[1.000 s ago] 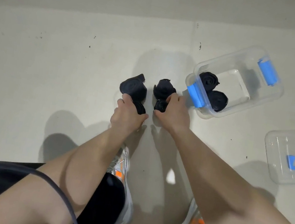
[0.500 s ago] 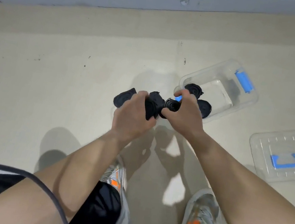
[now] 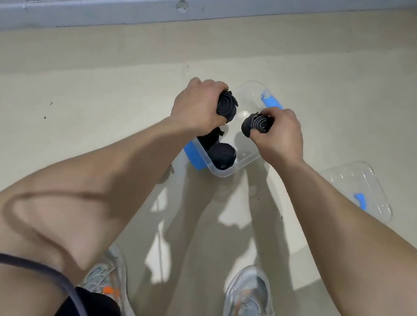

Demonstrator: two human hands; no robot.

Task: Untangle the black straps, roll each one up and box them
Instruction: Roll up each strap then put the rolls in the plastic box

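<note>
- You have four rolled black straps in view: the left roll [image 3: 227, 106], the right roll [image 3: 256, 123], and two lying in the box. The front boxed roll [image 3: 221, 154] shows fully, while the back boxed roll [image 3: 209, 139] is partly hidden under your wrist.
- There is one clear box [image 3: 242, 164] with two blue latches, and one lid [image 3: 350, 183] lying apart on the floor [image 3: 71, 106] to its right.
- Open floor lies left of the box, and the skirting [image 3: 116, 10] is well beyond it.
- Your left hand [image 3: 199, 106] is knuckles up, its grip curled round the left roll above the box.
- Your right hand [image 3: 278, 134] has its grip wrapped round the right roll, over the box's right rim.
</note>
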